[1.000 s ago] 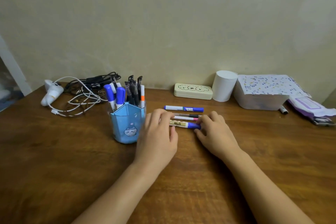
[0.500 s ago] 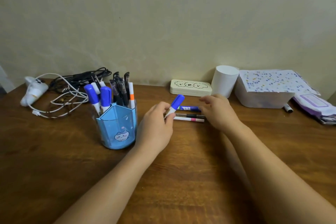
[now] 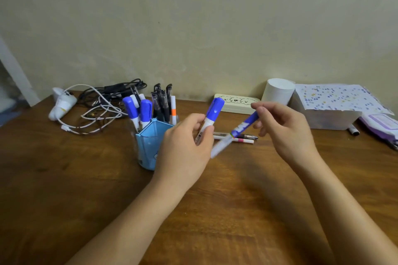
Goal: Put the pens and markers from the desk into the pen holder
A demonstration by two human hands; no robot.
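The blue pen holder (image 3: 148, 142) stands left of centre on the wooden desk (image 3: 64, 178), packed with several pens and blue-capped markers. My left hand (image 3: 185, 146) grips a blue-capped white marker (image 3: 212, 112), cap up, just right of the holder. My right hand (image 3: 284, 129) holds a second blue marker (image 3: 237, 131) by its cap end, slanted down to the left above the desk. Two thin pens, a dark pen (image 3: 247, 136) and a pink-banded pen (image 3: 243, 140), lie on the desk between my hands.
A tangle of cables (image 3: 101, 103) and a white device (image 3: 62, 103) lie back left. Along the wall stand a cream case (image 3: 237, 104), a white cylinder (image 3: 279, 90) and a white box under dotted paper (image 3: 331, 105). A marker (image 3: 353, 130) lies by the box.
My left hand raised its blue marker beside the holder. My right hand picked up the second blue marker from the desk and lifted it. Two thin pens stay down.
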